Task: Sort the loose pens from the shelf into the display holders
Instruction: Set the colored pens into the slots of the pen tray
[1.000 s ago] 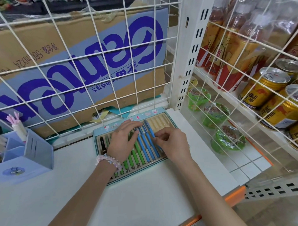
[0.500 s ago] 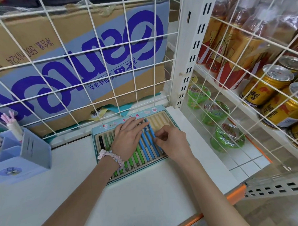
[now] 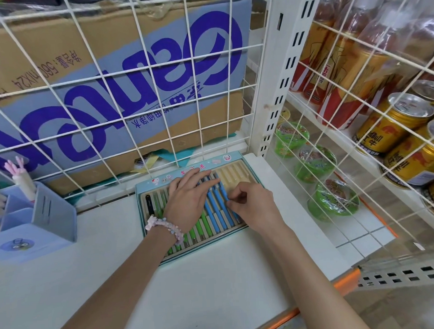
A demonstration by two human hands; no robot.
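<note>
The display tray (image 3: 235,161) lies on the white shelf (image 3: 215,287), its slots running near to far with a slight lean to the left. Green pens (image 3: 201,225) fill the middle, blue pens (image 3: 216,211) sit to their right, and the far-right slots are empty. The left hand (image 3: 187,202) lies flat with straight fingers across the pens. The right hand (image 3: 255,204) curls its fingertips on the rightmost blue pen — it is the nearer hand, and the empty slots lie just to its right. The pen's long axis follows its slot, but which end is the tip I cannot tell.
</note>
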